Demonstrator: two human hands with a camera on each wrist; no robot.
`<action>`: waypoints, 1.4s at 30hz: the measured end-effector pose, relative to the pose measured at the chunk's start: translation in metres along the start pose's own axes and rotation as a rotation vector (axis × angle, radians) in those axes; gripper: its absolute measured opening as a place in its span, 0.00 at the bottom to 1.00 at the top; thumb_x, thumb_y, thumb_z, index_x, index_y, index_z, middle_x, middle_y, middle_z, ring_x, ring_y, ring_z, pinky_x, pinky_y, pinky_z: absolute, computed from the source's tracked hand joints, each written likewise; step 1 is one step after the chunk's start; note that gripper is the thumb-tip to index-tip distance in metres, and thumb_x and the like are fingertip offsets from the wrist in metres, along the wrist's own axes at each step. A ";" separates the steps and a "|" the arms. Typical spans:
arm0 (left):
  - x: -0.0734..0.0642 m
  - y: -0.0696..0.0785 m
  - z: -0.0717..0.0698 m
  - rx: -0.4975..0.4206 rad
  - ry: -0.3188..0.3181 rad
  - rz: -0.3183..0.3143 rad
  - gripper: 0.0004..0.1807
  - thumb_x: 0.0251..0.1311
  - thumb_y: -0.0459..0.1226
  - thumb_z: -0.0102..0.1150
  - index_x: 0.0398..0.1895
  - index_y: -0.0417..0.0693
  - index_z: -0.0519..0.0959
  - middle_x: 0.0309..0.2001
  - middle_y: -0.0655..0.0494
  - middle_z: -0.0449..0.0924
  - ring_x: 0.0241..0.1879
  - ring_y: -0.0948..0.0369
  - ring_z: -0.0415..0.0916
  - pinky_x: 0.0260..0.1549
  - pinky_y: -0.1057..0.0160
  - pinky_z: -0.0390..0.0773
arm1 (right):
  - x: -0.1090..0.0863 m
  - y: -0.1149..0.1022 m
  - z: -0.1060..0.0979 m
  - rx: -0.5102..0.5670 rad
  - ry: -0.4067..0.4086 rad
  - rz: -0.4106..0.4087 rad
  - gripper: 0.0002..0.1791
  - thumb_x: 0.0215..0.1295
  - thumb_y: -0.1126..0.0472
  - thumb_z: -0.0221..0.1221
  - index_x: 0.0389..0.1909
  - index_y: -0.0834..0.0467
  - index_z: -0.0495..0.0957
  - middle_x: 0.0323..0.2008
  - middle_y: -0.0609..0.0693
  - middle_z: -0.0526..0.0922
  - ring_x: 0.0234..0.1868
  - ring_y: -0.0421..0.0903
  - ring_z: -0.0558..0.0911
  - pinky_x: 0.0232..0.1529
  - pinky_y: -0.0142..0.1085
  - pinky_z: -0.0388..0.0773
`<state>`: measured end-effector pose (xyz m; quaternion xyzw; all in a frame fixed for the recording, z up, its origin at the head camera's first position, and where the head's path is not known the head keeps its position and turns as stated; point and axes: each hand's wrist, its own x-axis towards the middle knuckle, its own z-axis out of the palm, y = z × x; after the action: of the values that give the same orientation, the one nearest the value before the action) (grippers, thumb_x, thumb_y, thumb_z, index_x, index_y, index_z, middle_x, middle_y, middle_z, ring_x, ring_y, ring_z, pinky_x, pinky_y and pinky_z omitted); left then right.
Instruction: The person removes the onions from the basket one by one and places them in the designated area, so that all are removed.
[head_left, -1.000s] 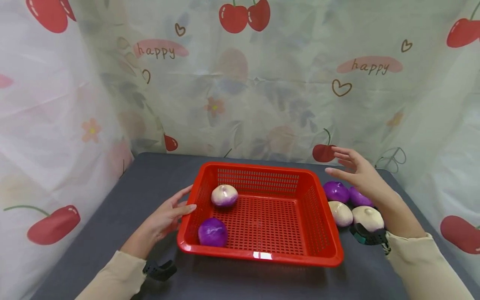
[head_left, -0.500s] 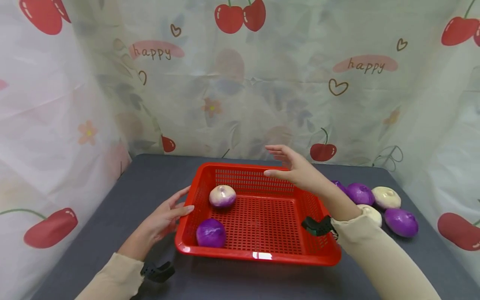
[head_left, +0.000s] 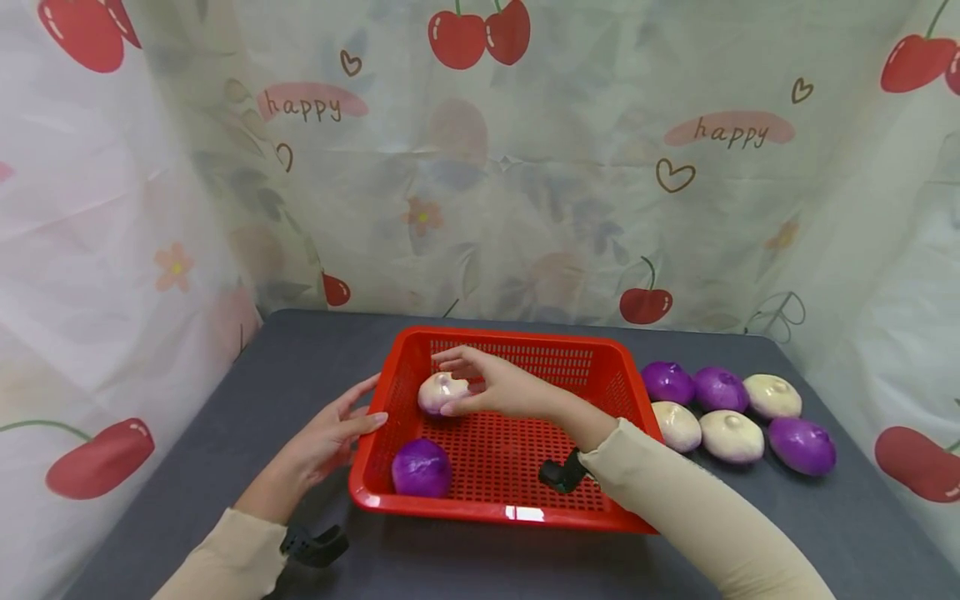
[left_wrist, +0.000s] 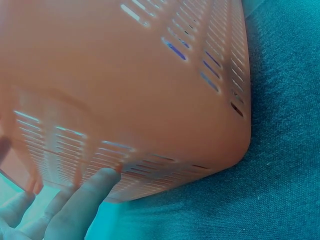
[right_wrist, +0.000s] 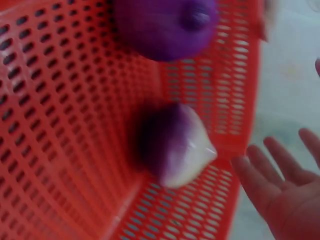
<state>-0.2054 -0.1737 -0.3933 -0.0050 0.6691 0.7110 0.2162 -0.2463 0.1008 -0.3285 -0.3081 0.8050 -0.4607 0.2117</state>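
Note:
My left hand (head_left: pixel 326 433) holds the left rim of a red plastic basket (head_left: pixel 517 515), thumb over the rim. In the left wrist view, its fingers (left_wrist: pixel 87 200) lie against the slotted outer wall. Inside the basket's left side sit two turnips: a cream-and-purple one (head_left: pixel 433 393) at the back and a purple one (head_left: pixel 422 468) at the front. My right hand (head_left: pixel 491 385) reaches over the basket, fingers spread, overlapping the cream-and-purple turnip in the head view. The right wrist view shows this turnip (right_wrist: pixel 177 146) apart from the right fingertips, with nothing in the palm.
Several more turnips, purple (head_left: pixel 720 389) and cream (head_left: pixel 732 437), lie in a cluster on the dark grey table (head_left: pixel 315 350), right of the basket. A cherry-patterned curtain (head_left: pixel 517 208) hangs behind and at both sides.
My right hand has moved left, from above the turnip cluster to over the back left turnip, uncovering the cluster. The left hand stays on the rim.

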 end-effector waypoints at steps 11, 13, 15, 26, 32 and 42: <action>0.001 0.000 0.000 0.005 -0.001 0.000 0.42 0.65 0.40 0.59 0.77 0.63 0.48 0.71 0.40 0.61 0.56 0.49 0.78 0.49 0.46 0.80 | 0.019 0.016 0.032 -0.046 -0.302 0.084 0.36 0.59 0.57 0.67 0.68 0.55 0.64 0.65 0.55 0.69 0.66 0.54 0.70 0.60 0.37 0.75; 0.001 0.000 0.000 0.008 0.002 -0.001 0.42 0.65 0.40 0.59 0.77 0.63 0.48 0.71 0.40 0.61 0.56 0.50 0.78 0.49 0.46 0.80 | 0.021 0.018 0.035 -0.047 -0.338 0.097 0.37 0.59 0.58 0.67 0.68 0.55 0.64 0.65 0.55 0.70 0.65 0.51 0.71 0.60 0.37 0.75; 0.001 0.000 -0.001 0.009 0.005 -0.003 0.42 0.64 0.40 0.59 0.77 0.63 0.48 0.71 0.41 0.61 0.56 0.50 0.78 0.49 0.46 0.80 | 0.022 0.020 0.037 -0.037 -0.366 0.109 0.37 0.59 0.58 0.67 0.68 0.54 0.64 0.64 0.54 0.70 0.63 0.50 0.71 0.58 0.36 0.76; 0.001 -0.001 -0.001 0.010 0.001 -0.003 0.43 0.64 0.40 0.59 0.77 0.63 0.47 0.72 0.41 0.60 0.57 0.50 0.77 0.50 0.46 0.80 | 0.025 0.030 0.052 -0.059 -0.444 0.140 0.38 0.56 0.62 0.68 0.67 0.53 0.63 0.60 0.46 0.68 0.59 0.42 0.70 0.56 0.30 0.74; 0.001 -0.002 0.000 0.008 -0.001 0.005 0.42 0.64 0.40 0.59 0.77 0.63 0.48 0.71 0.40 0.60 0.55 0.50 0.79 0.49 0.46 0.80 | 0.024 0.029 0.054 -0.088 -0.439 0.127 0.37 0.55 0.63 0.68 0.66 0.53 0.63 0.59 0.45 0.69 0.57 0.39 0.71 0.56 0.29 0.74; 0.000 -0.001 0.001 -0.007 -0.001 0.010 0.42 0.64 0.38 0.59 0.76 0.62 0.48 0.69 0.39 0.63 0.53 0.49 0.80 0.47 0.46 0.80 | 0.007 0.014 0.022 -0.132 -0.347 0.132 0.41 0.55 0.55 0.70 0.69 0.48 0.60 0.60 0.44 0.68 0.58 0.43 0.71 0.53 0.35 0.78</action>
<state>-0.2052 -0.1730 -0.3943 -0.0021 0.6667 0.7143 0.2128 -0.2422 0.0878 -0.3518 -0.3425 0.8034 -0.3320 0.3563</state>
